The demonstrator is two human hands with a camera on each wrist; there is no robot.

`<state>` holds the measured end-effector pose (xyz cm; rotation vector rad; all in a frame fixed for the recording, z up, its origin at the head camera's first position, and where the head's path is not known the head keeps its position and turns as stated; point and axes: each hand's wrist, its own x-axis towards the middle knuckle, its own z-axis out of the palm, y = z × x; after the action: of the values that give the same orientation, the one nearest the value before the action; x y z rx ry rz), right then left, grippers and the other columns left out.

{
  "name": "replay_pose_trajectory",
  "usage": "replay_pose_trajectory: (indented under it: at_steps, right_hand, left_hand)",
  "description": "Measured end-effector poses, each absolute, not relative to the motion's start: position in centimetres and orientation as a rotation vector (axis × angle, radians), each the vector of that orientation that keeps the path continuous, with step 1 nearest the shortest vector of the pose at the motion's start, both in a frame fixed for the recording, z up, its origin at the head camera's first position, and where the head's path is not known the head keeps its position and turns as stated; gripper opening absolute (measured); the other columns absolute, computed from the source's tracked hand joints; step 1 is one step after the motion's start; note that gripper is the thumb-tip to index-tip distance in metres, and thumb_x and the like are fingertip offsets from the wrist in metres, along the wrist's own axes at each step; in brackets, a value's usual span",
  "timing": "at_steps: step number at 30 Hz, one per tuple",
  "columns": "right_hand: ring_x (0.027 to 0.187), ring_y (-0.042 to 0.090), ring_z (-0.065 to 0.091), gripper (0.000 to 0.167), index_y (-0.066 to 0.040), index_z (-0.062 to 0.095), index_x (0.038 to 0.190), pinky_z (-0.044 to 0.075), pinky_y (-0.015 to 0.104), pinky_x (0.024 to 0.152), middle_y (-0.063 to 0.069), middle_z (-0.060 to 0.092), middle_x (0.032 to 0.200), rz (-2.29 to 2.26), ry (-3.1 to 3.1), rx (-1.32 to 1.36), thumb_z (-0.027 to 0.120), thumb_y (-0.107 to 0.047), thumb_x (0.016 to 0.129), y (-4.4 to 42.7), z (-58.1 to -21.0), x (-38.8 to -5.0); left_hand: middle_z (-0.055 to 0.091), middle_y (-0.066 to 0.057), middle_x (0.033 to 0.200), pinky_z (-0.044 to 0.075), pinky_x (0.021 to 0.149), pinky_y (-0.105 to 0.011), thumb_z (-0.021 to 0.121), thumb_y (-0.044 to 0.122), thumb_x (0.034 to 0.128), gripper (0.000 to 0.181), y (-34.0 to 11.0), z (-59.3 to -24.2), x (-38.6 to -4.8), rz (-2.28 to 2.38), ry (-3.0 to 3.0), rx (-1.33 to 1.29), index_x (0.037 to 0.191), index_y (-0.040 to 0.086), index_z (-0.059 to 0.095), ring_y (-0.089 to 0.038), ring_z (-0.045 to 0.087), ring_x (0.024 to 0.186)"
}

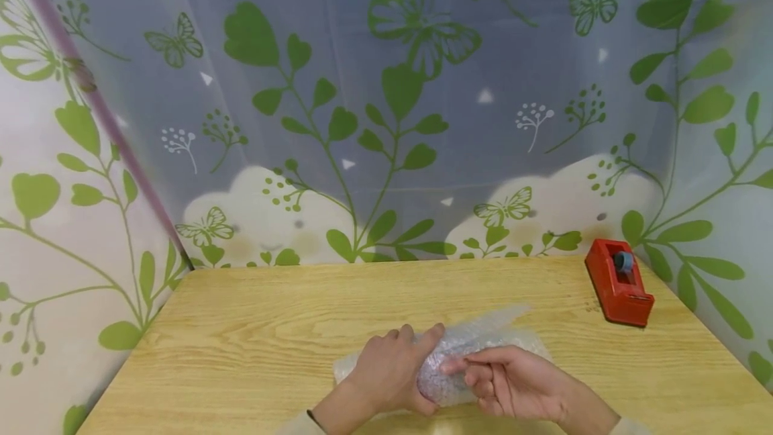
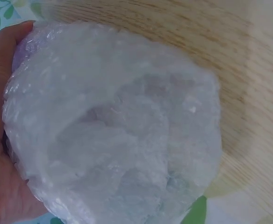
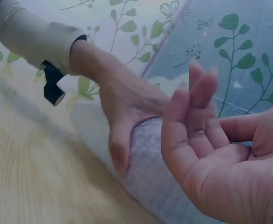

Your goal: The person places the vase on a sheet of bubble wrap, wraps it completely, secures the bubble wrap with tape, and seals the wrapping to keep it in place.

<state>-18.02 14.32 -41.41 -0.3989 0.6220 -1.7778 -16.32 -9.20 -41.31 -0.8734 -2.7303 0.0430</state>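
Note:
A roundish bundle in clear bubble wrap (image 1: 443,381) lies near the table's front edge, with a purplish tint showing through. My left hand (image 1: 389,371) grips its left end, thumb on the near side and fingers over the far side. The left wrist view shows the crumpled, folded end of the wrapped bundle (image 2: 127,126) up close. At the bundle's right my right hand (image 1: 516,381) is turned palm up with loosely bent fingers, its index fingertip at the wrap. In the right wrist view, nothing can be made out in those fingers (image 3: 176,135). What the wrap encloses is hidden.
Loose bubble wrap (image 1: 498,321) spreads behind and to both sides of the bundle. A red tape dispenser (image 1: 619,287) with a small roll stands at the table's right rear. Patterned curtains (image 1: 338,86) enclose the wooden table (image 1: 253,327) at the back and sides.

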Motion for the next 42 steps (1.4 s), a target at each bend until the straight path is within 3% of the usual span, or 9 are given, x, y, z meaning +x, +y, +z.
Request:
replay_pose_trajectory:
  at_steps: [5,11,15,19,25,28,34,42]
  right_hand:
    - [0.08,0.0,0.063,0.045,0.003,0.054,0.129,0.048,0.014,0.074,-0.002,0.069,0.097,-1.722,0.744,-0.424,0.021,-0.016,0.105,14.3,-41.7,-17.0]
    - [0.067,0.0,0.06,0.043,-0.007,0.062,0.118,0.048,0.015,0.06,-0.005,0.067,0.091,-1.806,0.944,-0.602,0.023,-0.019,0.106,14.4,-39.4,-17.4]
    - [0.075,0.008,0.059,0.034,-0.005,0.06,0.115,0.05,0.021,0.066,-0.001,0.064,0.092,-1.999,1.223,-0.722,0.029,-0.016,0.106,13.8,-37.3,-18.0]
    - [0.099,0.02,0.06,0.026,-0.002,0.055,0.119,0.051,0.034,0.083,0.008,0.062,0.107,-1.962,1.939,-0.829,0.043,-0.019,0.103,12.5,-36.6,-18.4]
    - [0.124,0.031,0.046,0.063,-0.01,0.041,0.142,0.039,0.053,0.097,0.008,0.052,0.134,-1.354,2.626,-0.638,0.053,-0.049,0.094,10.6,-37.9,-19.2]
    - [0.128,0.038,0.041,0.078,-0.004,0.031,0.147,0.034,0.059,0.098,0.015,0.043,0.143,-1.183,2.635,-0.614,0.052,-0.055,0.092,10.7,-38.9,-19.3]
    - [0.129,0.039,0.04,0.08,0.001,0.037,0.144,0.03,0.059,0.101,0.017,0.044,0.142,-1.04,2.653,-0.686,0.049,-0.059,0.091,10.8,-39.6,-19.4]
    - [0.123,0.035,0.048,0.084,0.004,0.041,0.14,0.038,0.054,0.097,0.018,0.051,0.135,-0.915,2.647,-0.738,0.051,-0.061,0.089,10.8,-39.6,-19.8]
  left_hand:
    - [0.056,-0.002,0.085,0.041,0.047,-0.025,0.075,0.068,0.0562,0.102,-9.5,-41.6,-16.5,-0.066,-2.802,-0.871,0.141,0.026,0.038,-0.014,0.056,0.067]
    - [0.058,-0.003,0.086,0.042,0.048,-0.025,0.074,0.07,0.0544,0.107,-9.3,-41.5,-16.6,0.013,-2.748,-0.893,0.142,0.022,0.037,-0.015,0.058,0.07]
    - [0.058,-0.003,0.088,0.042,0.048,-0.025,0.073,0.071,0.0538,0.109,-9.1,-41.2,-16.5,0.087,-2.72,-0.897,0.143,0.021,0.037,-0.016,0.058,0.071]
    - [0.058,-0.002,0.087,0.041,0.047,-0.025,0.074,0.072,0.0536,0.108,-8.9,-41.1,-16.5,0.131,-2.697,-0.912,0.142,0.021,0.038,-0.015,0.057,0.069]
    - [0.056,0.0,0.081,0.04,0.045,-0.025,0.072,0.073,0.0552,0.102,-9.0,-41.0,-16.4,0.197,-2.681,-0.911,0.139,0.025,0.041,-0.013,0.055,0.063]
    - [0.057,0.0,0.081,0.041,0.046,-0.024,0.071,0.073,0.0568,0.099,-9.0,-41.1,-16.3,0.206,-2.666,-0.926,0.139,0.025,0.042,-0.012,0.054,0.061]
    - [0.061,-0.001,0.086,0.046,0.049,-0.023,0.069,0.076,0.0569,0.104,-9.2,-41.2,-16.4,0.194,-2.648,-0.94,0.136,0.014,0.044,-0.013,0.059,0.066]
    - [0.063,-0.005,0.095,0.05,0.056,-0.025,0.071,0.073,0.0575,0.098,-9.7,-41.9,-16.9,0.077,-2.653,-0.972,0.124,0.005,0.046,-0.016,0.063,0.076]
